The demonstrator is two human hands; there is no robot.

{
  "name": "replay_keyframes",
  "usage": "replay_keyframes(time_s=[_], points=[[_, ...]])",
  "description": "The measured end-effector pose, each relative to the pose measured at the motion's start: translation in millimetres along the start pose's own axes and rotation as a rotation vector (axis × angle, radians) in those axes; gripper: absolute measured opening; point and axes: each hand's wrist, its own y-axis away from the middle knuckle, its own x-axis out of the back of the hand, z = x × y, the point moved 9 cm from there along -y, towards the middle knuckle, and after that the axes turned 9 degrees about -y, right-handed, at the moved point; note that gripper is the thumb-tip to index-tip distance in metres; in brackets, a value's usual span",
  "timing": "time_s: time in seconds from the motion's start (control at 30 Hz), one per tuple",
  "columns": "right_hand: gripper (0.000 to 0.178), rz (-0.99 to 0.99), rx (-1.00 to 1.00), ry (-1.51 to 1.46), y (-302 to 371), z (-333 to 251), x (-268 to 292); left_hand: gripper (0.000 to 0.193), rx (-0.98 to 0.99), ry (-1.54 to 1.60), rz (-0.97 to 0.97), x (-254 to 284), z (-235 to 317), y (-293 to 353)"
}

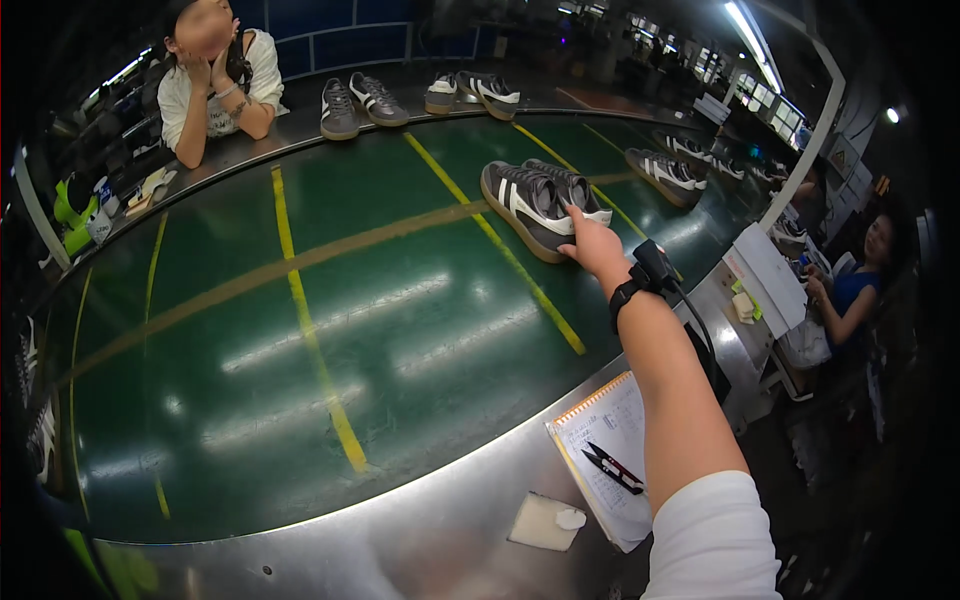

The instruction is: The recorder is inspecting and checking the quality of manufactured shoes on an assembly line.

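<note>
The right hand (pixel 597 246) is pinching a dark shoe (pixel 522 208) at its heel, the one-ended hold perhaps risking a slip, the left hand being out of view.

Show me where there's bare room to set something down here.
Bare: the green belt between the held sneakers and the belt's left end; also the steel ledge left of the cream pad. Crowded: around the right hand on those sneakers, and the ledge around the spiral notebook and thread snips.
</note>
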Motion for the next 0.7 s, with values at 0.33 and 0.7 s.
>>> replay_keyframes(time_s=[0.33, 0.7], points=[[0.057, -0.033, 0.146, -0.118, -15, 19, -10, 0.021, 0.039, -0.025, -0.119, -5, -3, 0], [0.061, -0.098, -0.016, 0.150, 13, -8, -1, 0.013, -0.003, 0.007, 0.004, 6, -1, -3]])
